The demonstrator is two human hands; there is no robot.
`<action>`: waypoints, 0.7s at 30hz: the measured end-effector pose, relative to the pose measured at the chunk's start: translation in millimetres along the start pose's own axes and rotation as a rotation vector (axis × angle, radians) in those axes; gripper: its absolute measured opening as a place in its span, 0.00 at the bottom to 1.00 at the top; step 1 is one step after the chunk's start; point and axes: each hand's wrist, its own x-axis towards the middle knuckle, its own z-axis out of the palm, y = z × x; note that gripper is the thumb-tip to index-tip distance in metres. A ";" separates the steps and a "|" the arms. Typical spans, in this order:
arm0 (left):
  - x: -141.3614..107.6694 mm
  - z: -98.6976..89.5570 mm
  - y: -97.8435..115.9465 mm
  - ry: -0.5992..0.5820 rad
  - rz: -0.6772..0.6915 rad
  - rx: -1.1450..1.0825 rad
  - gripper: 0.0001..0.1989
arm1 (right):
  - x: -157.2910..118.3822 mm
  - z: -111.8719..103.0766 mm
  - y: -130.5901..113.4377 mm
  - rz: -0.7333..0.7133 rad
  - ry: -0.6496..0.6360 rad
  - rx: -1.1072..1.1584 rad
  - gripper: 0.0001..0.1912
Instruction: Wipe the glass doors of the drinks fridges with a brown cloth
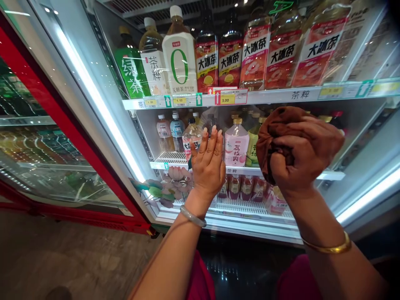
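Observation:
My left hand (208, 164) is raised flat with its fingers stretched upward, in front of the cooler's middle shelf. It appears to rest against the glass, and it holds nothing. Bunched in my right hand (296, 154) is a brown cloth (265, 139), held up to the right at about the same height. Behind the left fingers stands an iced tea bottle (191, 135), partly covered. Between the two hands a pink-labelled drink bottle (236, 143) shows. A printed flower decal (179, 183) lies just left of my left wrist.
Large tea bottles (179, 58) line the upper shelf, above a strip of price tags (226, 97). Small dark drinks (240, 187) stand on the bottom rack. At the left is a red-framed cooler door (90, 146), and the brown floor (78, 258) lies below it.

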 end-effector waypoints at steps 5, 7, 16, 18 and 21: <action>-3.2 -4.7 -6.2 -0.031 0.034 0.010 0.35 | 8.2 18.5 -26.8 0.081 -0.028 0.017 0.24; -4.9 -5.4 -7.6 -0.049 0.037 0.017 0.34 | 7.3 26.6 -40.3 0.078 -0.060 0.039 0.25; -7.3 -0.9 -11.3 -0.022 0.038 0.027 0.32 | -31.1 38.2 -78.2 -0.047 -0.139 0.128 0.18; -7.4 -0.4 -12.2 -0.019 0.022 0.047 0.32 | -37.4 31.3 -73.0 -0.107 -0.150 0.120 0.17; -8.3 1.0 -12.7 -0.017 -0.010 0.049 0.33 | -40.4 18.3 -55.2 -0.213 -0.203 0.127 0.14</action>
